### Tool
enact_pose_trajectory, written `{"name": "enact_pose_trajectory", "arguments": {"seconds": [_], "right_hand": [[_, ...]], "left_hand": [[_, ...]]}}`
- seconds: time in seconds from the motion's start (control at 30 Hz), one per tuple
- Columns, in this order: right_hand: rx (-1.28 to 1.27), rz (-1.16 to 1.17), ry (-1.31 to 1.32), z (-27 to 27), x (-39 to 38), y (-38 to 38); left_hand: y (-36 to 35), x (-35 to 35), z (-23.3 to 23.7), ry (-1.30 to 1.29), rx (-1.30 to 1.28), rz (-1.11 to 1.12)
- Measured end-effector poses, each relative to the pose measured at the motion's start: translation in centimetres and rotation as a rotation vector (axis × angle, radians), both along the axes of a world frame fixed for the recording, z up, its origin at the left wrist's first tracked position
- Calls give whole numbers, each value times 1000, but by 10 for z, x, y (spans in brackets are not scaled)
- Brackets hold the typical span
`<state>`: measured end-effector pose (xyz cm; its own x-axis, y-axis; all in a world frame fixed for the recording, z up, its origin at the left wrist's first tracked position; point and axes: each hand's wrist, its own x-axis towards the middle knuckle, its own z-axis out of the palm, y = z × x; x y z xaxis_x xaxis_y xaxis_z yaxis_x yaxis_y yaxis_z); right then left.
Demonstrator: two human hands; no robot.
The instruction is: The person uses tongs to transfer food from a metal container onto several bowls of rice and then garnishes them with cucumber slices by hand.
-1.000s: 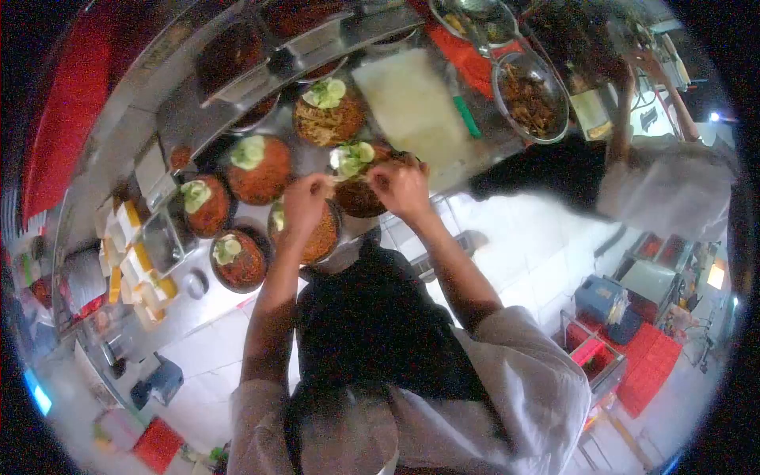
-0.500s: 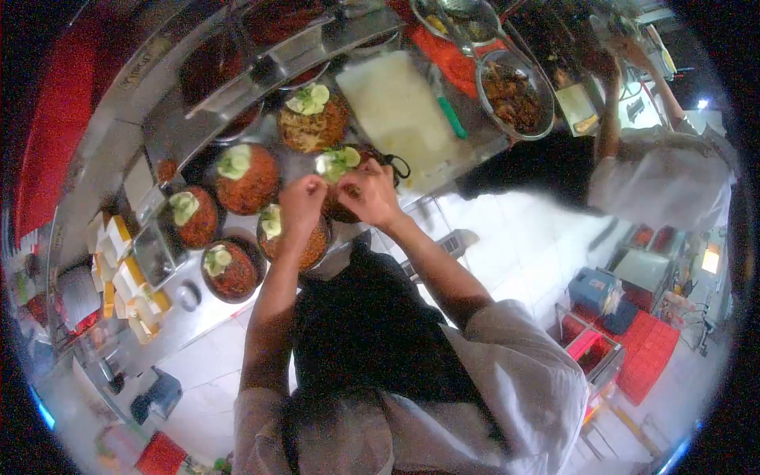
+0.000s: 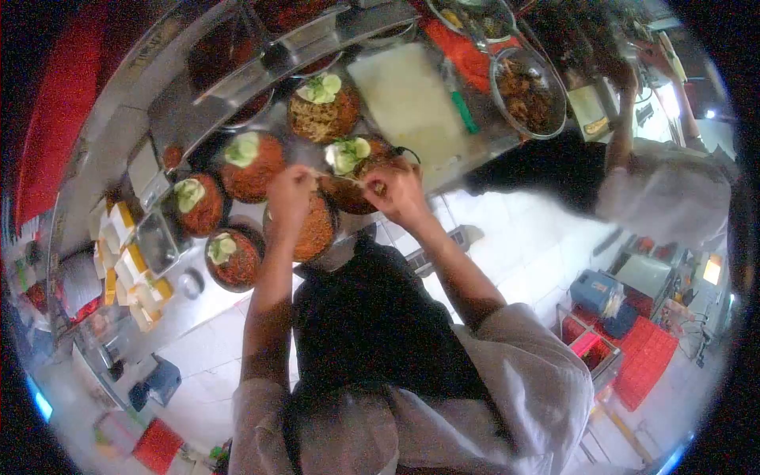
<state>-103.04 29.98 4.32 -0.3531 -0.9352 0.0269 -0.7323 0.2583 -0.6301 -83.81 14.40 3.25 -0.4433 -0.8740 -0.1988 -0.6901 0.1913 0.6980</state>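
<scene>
My left hand (image 3: 289, 192) hovers over a bowl of red noodles (image 3: 315, 231) at the counter's front edge, fingers closed. My right hand (image 3: 398, 190) is over the neighbouring noodle bowl (image 3: 354, 198), which carries cucumber slices (image 3: 349, 154). A thin pale strip (image 3: 339, 177) runs between the two hands, and both seem to pinch it. What the strip is cannot be made out.
More cucumber-topped noodle bowls (image 3: 252, 162) (image 3: 199, 203) (image 3: 233, 257) (image 3: 323, 112) crowd the steel counter (image 3: 178, 119). Behind them lie a white cutting board (image 3: 408, 99) with a green-handled knife (image 3: 463, 111) and a metal bowl of dark food (image 3: 529, 91). A co-worker (image 3: 661, 194) stands at right.
My hands have drawn apart, the left going left over the front bowl and the right moving right. The thin strip now stretches between them, and the left hand hides that bowl's cucumber.
</scene>
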Motion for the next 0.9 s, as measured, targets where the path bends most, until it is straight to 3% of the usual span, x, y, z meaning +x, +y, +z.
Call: {"name": "enact_pose_trajectory", "arguments": {"seconds": [0.03,0.1,0.17,0.2,0.23,0.27,0.37,0.4,0.5,0.53,0.67,0.7,0.77,0.9], "right_hand": [[2,0,-3,-8,2,-1],[1,-37,347,-25,7,-5],[17,-16,372,-22,10,-8],[32,5,397,-17,12,-10],[32,10,391,-14,14,-12],[36,-32,325,-12,15,-14],[-33,-77,118,-11,15,-17],[-105,-93,-19,-12,15,-18],[-50,-68,-12,-18,16,-25],[-170,-89,-19,-28,13,-26],[-171,-143,-195,-20,6,-27],[-170,-144,-194,-13,7,-26],[29,-95,21,5,8,-22],[-66,-33,241,-23,8,-8]], "left_hand": [[-2,3,0,88,117,7],[2,-6,19,66,160,-52],[4,-12,17,43,196,-108],[4,-13,5,152,298,-133],[6,-12,-6,261,399,-155],[10,-17,12,279,451,-164],[8,-19,-10,298,573,-175],[7,-19,-8,285,577,-220],[4,-23,-1,286,521,-312],[3,-22,-8,361,608,-286],[-4,-18,-22,392,608,-152],[-6,-17,-21,362,500,-154],[-5,-18,-20,334,396,-156],[-1,-18,-21,257,303,-160]]}}
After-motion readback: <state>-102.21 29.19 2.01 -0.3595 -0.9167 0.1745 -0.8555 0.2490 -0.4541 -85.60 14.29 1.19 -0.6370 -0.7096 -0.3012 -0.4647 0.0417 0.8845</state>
